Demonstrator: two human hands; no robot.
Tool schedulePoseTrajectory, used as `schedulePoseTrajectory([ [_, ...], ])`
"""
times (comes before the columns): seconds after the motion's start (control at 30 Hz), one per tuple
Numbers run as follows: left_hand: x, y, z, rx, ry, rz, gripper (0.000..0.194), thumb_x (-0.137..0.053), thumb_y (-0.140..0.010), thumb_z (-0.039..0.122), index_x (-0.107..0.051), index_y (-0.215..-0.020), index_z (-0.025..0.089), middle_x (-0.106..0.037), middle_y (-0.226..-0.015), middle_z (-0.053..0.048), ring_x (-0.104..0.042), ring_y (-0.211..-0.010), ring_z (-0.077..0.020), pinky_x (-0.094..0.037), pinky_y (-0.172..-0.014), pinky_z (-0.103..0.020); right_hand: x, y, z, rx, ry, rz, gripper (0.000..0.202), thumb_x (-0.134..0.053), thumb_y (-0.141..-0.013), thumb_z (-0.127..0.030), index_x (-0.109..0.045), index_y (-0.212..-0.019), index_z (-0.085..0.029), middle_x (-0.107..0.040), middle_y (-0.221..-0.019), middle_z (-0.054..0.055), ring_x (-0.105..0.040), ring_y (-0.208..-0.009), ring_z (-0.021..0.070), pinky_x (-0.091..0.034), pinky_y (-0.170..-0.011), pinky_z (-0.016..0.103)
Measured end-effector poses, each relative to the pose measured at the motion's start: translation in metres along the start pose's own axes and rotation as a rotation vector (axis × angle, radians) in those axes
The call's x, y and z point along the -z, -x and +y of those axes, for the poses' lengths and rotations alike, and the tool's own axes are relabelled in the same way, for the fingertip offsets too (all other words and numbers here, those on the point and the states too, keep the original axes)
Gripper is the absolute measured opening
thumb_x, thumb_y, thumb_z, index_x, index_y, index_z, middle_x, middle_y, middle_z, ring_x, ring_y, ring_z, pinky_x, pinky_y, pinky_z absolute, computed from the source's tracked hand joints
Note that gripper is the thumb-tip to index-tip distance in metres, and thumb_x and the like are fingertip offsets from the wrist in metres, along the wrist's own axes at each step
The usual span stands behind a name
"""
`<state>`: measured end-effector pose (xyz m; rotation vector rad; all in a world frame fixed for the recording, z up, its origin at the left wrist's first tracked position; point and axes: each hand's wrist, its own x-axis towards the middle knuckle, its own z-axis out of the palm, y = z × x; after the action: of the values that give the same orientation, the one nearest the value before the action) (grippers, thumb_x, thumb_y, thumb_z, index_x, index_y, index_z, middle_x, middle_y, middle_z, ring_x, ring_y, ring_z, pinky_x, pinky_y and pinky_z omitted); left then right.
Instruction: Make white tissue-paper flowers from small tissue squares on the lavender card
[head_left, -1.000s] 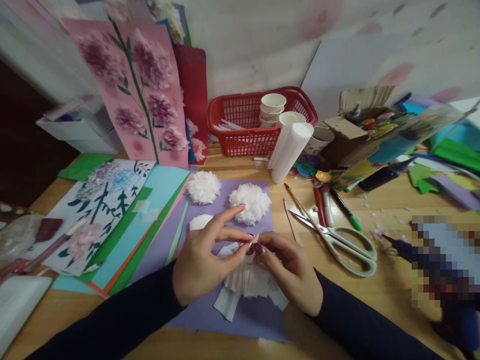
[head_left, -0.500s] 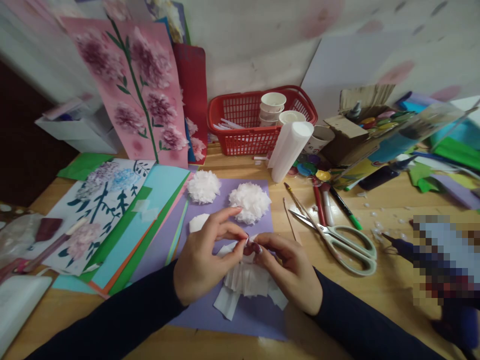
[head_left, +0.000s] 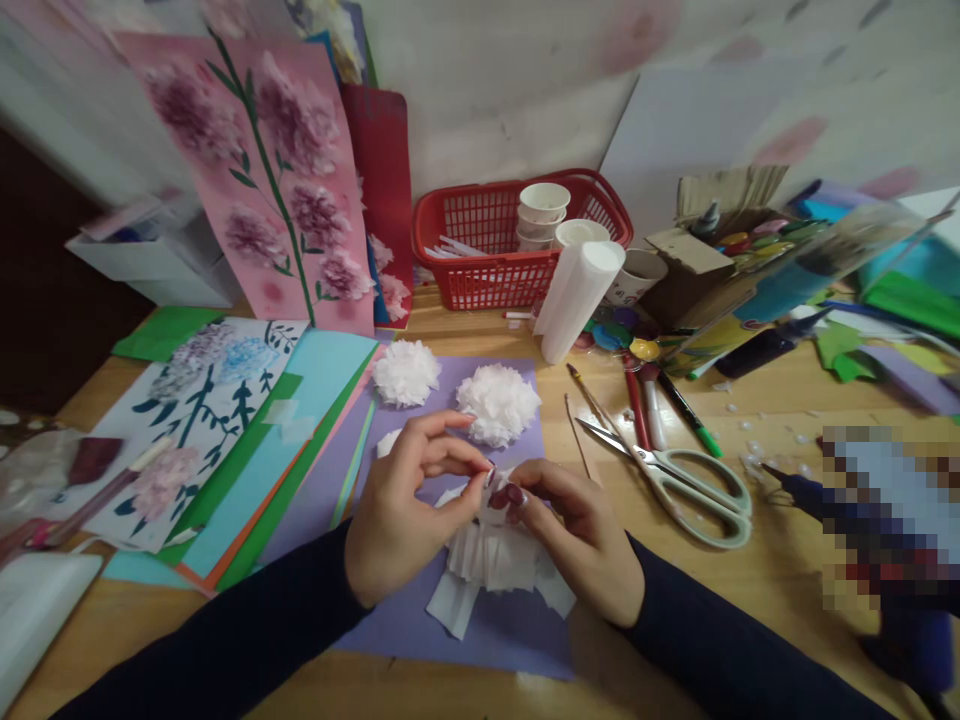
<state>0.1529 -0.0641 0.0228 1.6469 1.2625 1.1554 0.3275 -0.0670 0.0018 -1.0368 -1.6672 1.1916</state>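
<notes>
Thumb and index finger of my left hand [head_left: 424, 500] are pinched on a small piece of white tissue paper [head_left: 496, 484]. My right hand [head_left: 574, 535] meets it from the other side, its fingertips closed on the same piece. Underneath lie pleated white paper strips [head_left: 491, 560] on a purple sheet [head_left: 525, 650]. Beyond my fingers sit two fluffy white paper flowers, a larger one [head_left: 499, 403] and a smaller one [head_left: 406, 373]. Another white paper piece [head_left: 387, 442] is partly hidden behind my left hand.
Scissors [head_left: 675, 485], a paintbrush [head_left: 592, 395] and a black-green marker [head_left: 690, 415] lie on the right. A glue gun [head_left: 817, 500] is at far right. Behind stand a white paper roll [head_left: 581, 300] and a red basket [head_left: 487, 280] with cups. Coloured sheets [head_left: 262, 450] cover the left side.
My fingertips have shifted slightly on the white tissue piece, and more of it shows between them. The view has moved very slightly; the other things stay put.
</notes>
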Motion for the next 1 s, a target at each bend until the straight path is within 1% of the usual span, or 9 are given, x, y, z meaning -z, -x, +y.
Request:
schedulePoseTrajectory([
  [0.1, 0.001, -0.004, 0.000, 0.044, 0.056, 0.032, 0.041, -0.063, -0.075, 0.006, -0.047, -0.109, 0.021, -0.068, -0.080, 0.003, -0.067, -0.073, -0.0087, -0.054, -0.071, -0.017, 0.001, 0.001, 0.001, -0.015, 0.014, 0.004, 0.018, -0.049, -0.090, -0.024, -0.061, -0.079, -0.017, -0.062, -0.069, 0.003, -0.056, -0.064, 0.0143, -0.044, -0.061, 0.027],
  [0.3, 0.002, -0.012, -0.001, 0.142, 0.224, 0.022, 0.035, -0.060, -0.077, 0.007, -0.047, -0.107, 0.020, -0.063, -0.081, 0.003, -0.066, -0.074, -0.0087, -0.053, -0.074, -0.020, 0.001, 0.002, 0.000, -0.050, -0.012, 0.008, 0.019, -0.050, -0.089, -0.026, -0.061, -0.077, -0.017, -0.062, -0.069, 0.003, -0.055, -0.065, 0.0149, -0.045, -0.062, 0.027],
  [0.4, 0.006, -0.017, -0.002, 0.169, 0.270, 0.036, 0.033, -0.060, -0.077, 0.010, -0.047, -0.106, 0.019, -0.061, -0.088, 0.001, -0.065, -0.069, -0.0078, -0.053, -0.071, -0.021, 0.002, 0.001, -0.001, -0.058, -0.027, 0.011, 0.021, -0.051, -0.089, -0.029, -0.060, -0.075, -0.016, -0.062, -0.068, 0.004, -0.056, -0.064, 0.0152, -0.045, -0.062, 0.027],
  [0.47, 0.010, -0.020, -0.002, 0.159, 0.255, 0.049, 0.030, -0.059, -0.079, 0.012, -0.049, -0.107, 0.019, -0.062, -0.096, -0.002, -0.064, -0.073, -0.0087, -0.053, -0.073, -0.022, 0.002, 0.001, -0.001, -0.058, -0.036, 0.005, 0.022, -0.050, -0.089, -0.030, -0.060, -0.075, -0.016, -0.062, -0.068, 0.004, -0.056, -0.065, 0.0154, -0.045, -0.061, 0.027],
  [0.53, 0.011, -0.020, -0.001, 0.148, 0.199, -0.025, 0.029, -0.062, -0.078, 0.015, -0.054, -0.106, 0.018, -0.063, -0.100, -0.004, -0.064, -0.084, -0.0124, -0.052, -0.080, -0.025, 0.002, 0.002, -0.001, -0.049, -0.040, 0.002, 0.022, -0.050, -0.090, -0.029, -0.060, -0.076, -0.016, -0.062, -0.069, 0.004, -0.056, -0.065, 0.0154, -0.046, -0.061, 0.027],
  [0.6, 0.010, -0.018, 0.001, 0.167, 0.124, -0.168, 0.030, -0.067, -0.075, 0.018, -0.061, -0.104, 0.018, -0.067, -0.101, -0.006, -0.064, -0.094, -0.0166, -0.051, -0.085, -0.028, 0.002, 0.001, -0.002, -0.032, -0.032, 0.006, 0.022, -0.050, -0.090, -0.030, -0.060, -0.077, -0.016, -0.061, -0.068, 0.004, -0.056, -0.064, 0.0151, -0.045, -0.060, 0.027],
  [0.7, 0.006, -0.013, 0.002, 0.225, 0.045, -0.300, 0.015, -0.065, -0.077, 0.020, -0.068, -0.092, 0.017, -0.071, -0.092, -0.005, -0.066, -0.088, -0.0177, -0.052, -0.081, -0.029, 0.002, 0.000, -0.003, -0.019, -0.012, 0.016, 0.022, -0.050, -0.090, -0.032, -0.061, -0.077, -0.017, -0.060, -0.067, 0.003, -0.054, -0.062, 0.0149, -0.045, -0.059, 0.027],
  [0.83, 0.005, -0.014, 0.001, 0.251, 0.031, -0.245, 0.011, -0.057, -0.081, 0.022, -0.067, -0.081, 0.016, -0.071, -0.077, -0.003, -0.066, -0.073, -0.0147, -0.052, -0.069, -0.025, 0.002, 0.000, -0.003, -0.023, -0.013, 0.021, 0.023, -0.050, -0.090, -0.031, -0.060, -0.076, -0.017, -0.061, -0.066, 0.003, -0.055, -0.063, 0.0153, -0.045, -0.060, 0.027],
  [1.0, 0.011, -0.021, 0.000, 0.293, 0.054, -0.168, 0.011, -0.057, -0.078, 0.025, -0.063, -0.078, 0.015, -0.067, -0.072, -0.001, -0.062, -0.068, -0.0139, -0.050, -0.064, -0.023, 0.003, 0.001, -0.001, -0.037, -0.012, 0.023, 0.024, -0.050, -0.090, -0.032, -0.059, -0.074, -0.017, -0.061, -0.066, 0.004, -0.056, -0.063, 0.0155, -0.045, -0.060, 0.028],
])
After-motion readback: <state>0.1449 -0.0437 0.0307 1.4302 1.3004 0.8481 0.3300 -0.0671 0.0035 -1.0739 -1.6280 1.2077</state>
